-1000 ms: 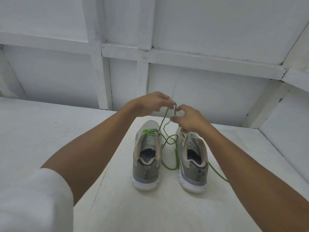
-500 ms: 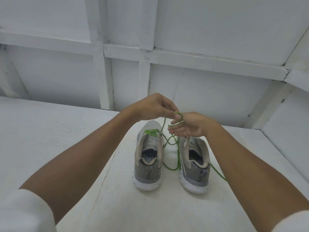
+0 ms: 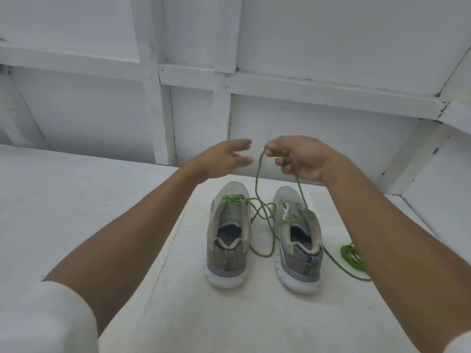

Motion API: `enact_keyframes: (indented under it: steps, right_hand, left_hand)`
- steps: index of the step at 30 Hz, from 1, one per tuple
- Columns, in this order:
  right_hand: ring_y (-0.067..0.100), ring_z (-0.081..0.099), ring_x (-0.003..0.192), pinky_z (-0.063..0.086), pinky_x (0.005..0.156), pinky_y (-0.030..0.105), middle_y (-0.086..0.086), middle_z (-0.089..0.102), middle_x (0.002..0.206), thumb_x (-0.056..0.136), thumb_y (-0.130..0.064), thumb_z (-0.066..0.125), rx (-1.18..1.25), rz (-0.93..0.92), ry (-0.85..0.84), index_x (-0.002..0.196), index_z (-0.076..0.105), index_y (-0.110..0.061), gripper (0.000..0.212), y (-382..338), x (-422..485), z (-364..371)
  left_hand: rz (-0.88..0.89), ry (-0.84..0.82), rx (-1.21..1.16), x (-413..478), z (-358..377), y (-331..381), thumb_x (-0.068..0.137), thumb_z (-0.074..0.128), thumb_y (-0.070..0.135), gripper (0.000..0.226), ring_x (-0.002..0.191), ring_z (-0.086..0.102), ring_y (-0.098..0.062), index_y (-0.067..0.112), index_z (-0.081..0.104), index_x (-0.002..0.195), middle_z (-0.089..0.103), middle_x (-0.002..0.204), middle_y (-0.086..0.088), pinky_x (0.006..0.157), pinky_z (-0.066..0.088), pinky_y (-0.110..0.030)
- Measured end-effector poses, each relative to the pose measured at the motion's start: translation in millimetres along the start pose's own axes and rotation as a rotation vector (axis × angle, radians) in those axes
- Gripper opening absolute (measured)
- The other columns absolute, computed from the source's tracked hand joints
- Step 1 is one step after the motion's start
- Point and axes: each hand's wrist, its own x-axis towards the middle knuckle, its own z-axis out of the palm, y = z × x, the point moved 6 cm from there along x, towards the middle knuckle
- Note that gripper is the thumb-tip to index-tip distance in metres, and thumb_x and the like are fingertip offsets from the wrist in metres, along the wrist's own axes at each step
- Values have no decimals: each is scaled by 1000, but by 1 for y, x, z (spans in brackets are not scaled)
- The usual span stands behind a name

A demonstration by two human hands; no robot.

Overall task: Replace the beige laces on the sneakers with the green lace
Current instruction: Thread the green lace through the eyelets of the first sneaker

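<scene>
Two grey sneakers stand side by side on the white surface, heels toward me. The left sneaker (image 3: 228, 238) has green lace threaded across its top eyelets. The right sneaker (image 3: 298, 240) has the green lace (image 3: 258, 182) running through its eyelets. My right hand (image 3: 302, 159) hovers above the shoes and pinches that lace, which hangs in loops between the sneakers. My left hand (image 3: 225, 159) is beside it, fingers straight and blurred, holding nothing. No beige lace is visible.
A bundle of green lace (image 3: 353, 257) lies on the surface right of the right sneaker. A white panelled wall (image 3: 305, 115) rises just behind the shoes. The white padded surface (image 3: 216, 314) stretches toward me.
My left hand has let go of the lace and its fingers have straightened. My right hand has lifted and turned with the lace in it. The green bundle has come into sight.
</scene>
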Motion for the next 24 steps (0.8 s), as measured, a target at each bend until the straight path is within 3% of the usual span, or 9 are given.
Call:
enact_keyframes:
  steps: [2,4,8,15,20,24]
  right_hand:
    - [7,51,54,39,47,18,-2,66,77,94,-14,59,18,-62,-19,94,63,-13,5,-11,-3,4]
    - [7,51,53,38,47,19,-2,67,75,94,-13,58,58,-105,28,94,63,-12,5,-16,-3,-2]
    - [7,46,51,33,45,18,-1,64,75,94,-12,57,97,-95,212,92,63,-12,7,-7,-2,-30]
    - [8,43,49,31,40,18,1,62,76,93,-12,56,167,-34,425,94,59,-12,3,24,1,-66]
    - [8,45,47,35,41,18,4,59,72,94,-8,54,266,-53,391,88,57,-10,7,24,4,-61]
    - [10,48,49,41,43,19,7,52,70,95,-2,47,418,-54,323,83,51,-7,13,21,4,-36]
  left_hand:
    - [18,-126,-101,0,14,1,94,59,36,56,130,46,-8,22,41,146,51,143,7,105,37,-31]
    - [30,-160,-142,-3,19,-1,92,60,39,40,122,56,-9,26,57,130,66,123,7,104,42,-36]
    - [23,-7,-228,-16,-13,-14,93,61,27,20,107,65,-18,20,71,108,70,107,-8,100,50,-42]
    - [-63,116,-246,-45,-67,-50,93,60,20,17,89,67,-20,13,71,103,68,86,-6,86,52,-37]
    - [-160,160,-179,-56,-83,-77,98,52,9,20,75,63,-16,13,70,108,69,98,-9,65,48,-26]
    - [-216,186,-28,-54,-89,-82,101,44,5,21,68,65,-18,5,60,116,71,96,-11,60,48,-27]
